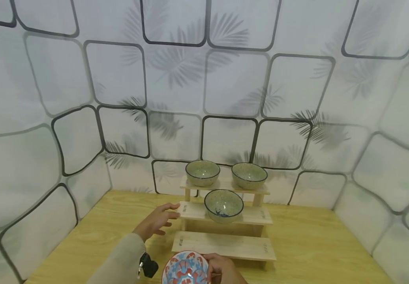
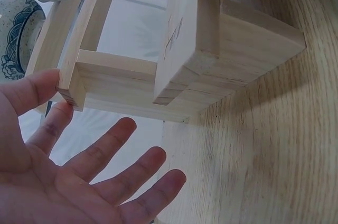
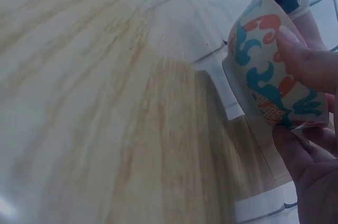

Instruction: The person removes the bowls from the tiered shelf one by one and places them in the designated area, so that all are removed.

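My left hand [image 1: 158,221] is at the left end of a three-step wooden shelf stand [image 1: 226,245]. Its thumb and index finger pinch the end of the middle board in the left wrist view, while the other fingers [image 2: 108,147] spread out below. At the bottom of the head view, my right hand [image 1: 224,269] grips a bowl [image 1: 186,270] with a red and blue pattern, thumb [image 3: 306,63] against its painted outer wall. A speckled green bowl [image 1: 224,206] with a dark rim sits on the middle step, tilted forward.
Two similar green bowls, a left one [image 1: 202,173] and a right one [image 1: 249,176], stand on the top step. The stand rests on a wood-grain table [image 1: 311,240]. Behind and on both sides hangs a patterned white cloth [image 1: 176,86].
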A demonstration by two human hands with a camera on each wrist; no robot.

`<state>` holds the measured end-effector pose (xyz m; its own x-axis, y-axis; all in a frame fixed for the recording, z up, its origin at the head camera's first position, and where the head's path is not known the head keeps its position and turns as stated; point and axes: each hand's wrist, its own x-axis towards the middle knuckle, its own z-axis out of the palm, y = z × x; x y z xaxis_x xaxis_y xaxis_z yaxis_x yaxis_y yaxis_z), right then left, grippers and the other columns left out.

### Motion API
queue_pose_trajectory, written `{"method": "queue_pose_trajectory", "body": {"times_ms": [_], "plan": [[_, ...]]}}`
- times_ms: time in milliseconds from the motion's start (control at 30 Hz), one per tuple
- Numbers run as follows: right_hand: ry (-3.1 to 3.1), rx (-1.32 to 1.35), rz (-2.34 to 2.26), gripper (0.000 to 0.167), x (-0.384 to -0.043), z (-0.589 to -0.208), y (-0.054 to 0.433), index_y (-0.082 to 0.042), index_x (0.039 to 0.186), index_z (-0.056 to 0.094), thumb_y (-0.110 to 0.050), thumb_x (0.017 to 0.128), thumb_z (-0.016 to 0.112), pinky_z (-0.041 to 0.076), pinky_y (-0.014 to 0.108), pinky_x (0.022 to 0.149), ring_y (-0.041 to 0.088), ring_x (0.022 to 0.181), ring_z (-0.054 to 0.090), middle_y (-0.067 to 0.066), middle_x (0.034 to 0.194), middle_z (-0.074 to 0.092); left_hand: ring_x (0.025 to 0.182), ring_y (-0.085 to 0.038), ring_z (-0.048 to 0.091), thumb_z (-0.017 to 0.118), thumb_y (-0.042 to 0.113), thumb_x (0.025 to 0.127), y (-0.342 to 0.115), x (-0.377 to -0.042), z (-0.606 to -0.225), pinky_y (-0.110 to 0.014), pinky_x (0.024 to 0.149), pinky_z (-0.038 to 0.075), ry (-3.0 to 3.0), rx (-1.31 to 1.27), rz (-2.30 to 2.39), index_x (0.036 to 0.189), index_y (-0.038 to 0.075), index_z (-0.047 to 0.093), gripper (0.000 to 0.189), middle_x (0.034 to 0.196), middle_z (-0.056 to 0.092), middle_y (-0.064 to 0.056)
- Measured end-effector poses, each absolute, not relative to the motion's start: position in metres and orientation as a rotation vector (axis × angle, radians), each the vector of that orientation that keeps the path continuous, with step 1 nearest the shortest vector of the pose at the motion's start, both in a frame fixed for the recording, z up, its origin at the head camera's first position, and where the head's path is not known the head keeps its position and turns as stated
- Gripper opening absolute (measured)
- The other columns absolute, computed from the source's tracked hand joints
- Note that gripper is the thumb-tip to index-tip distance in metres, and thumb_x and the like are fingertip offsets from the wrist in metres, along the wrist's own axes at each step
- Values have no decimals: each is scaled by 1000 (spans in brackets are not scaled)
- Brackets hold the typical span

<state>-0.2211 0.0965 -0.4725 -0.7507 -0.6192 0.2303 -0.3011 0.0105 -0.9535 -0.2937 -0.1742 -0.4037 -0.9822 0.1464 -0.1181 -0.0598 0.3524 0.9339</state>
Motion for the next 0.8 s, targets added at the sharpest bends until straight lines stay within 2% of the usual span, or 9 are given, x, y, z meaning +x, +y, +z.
{"method": "queue_pose_trajectory", "body": {"times_ms": [133, 467, 633, 800], "plan": [[2097, -934, -1796, 19, -223, -480, 94, 9, 71, 54, 6, 69, 73, 55, 28, 72, 12, 98, 62, 22, 125, 54, 117, -50, 51, 62, 35, 94, -172, -294, -404, -62, 81, 46, 2445, 74, 1680, 143, 17, 50, 53, 134, 54, -19], [2017, -941, -1807, 20, -220, -479, 87, 11, 71, 54, 5, 71, 73, 54, 28, 72, 11, 99, 61, 13, 123, 55, 119, -51, 48, 62, 34, 94, -176, -295, -406, -63, 82, 44, 2434, 81, 1691, 143, 18, 50, 52, 135, 53, -19], [2037, -990, -1770, 21, -220, -481, 88, 9, 72, 54, 2, 74, 74, 53, 27, 74, 6, 103, 57, 12, 124, 55, 118, -51, 49, 62, 35, 94, -176, -295, -407, -62, 81, 45, 2438, 78, 1681, 144, 17, 49, 54, 134, 54, -19], [1979, -993, -1772, 24, -223, -483, 89, 12, 73, 53, 1, 77, 74, 53, 27, 76, 7, 106, 57, 12, 124, 53, 117, -51, 50, 61, 34, 94, -176, -296, -407, -63, 80, 46, 2446, 68, 1678, 144, 17, 48, 55, 134, 54, -19]]}}
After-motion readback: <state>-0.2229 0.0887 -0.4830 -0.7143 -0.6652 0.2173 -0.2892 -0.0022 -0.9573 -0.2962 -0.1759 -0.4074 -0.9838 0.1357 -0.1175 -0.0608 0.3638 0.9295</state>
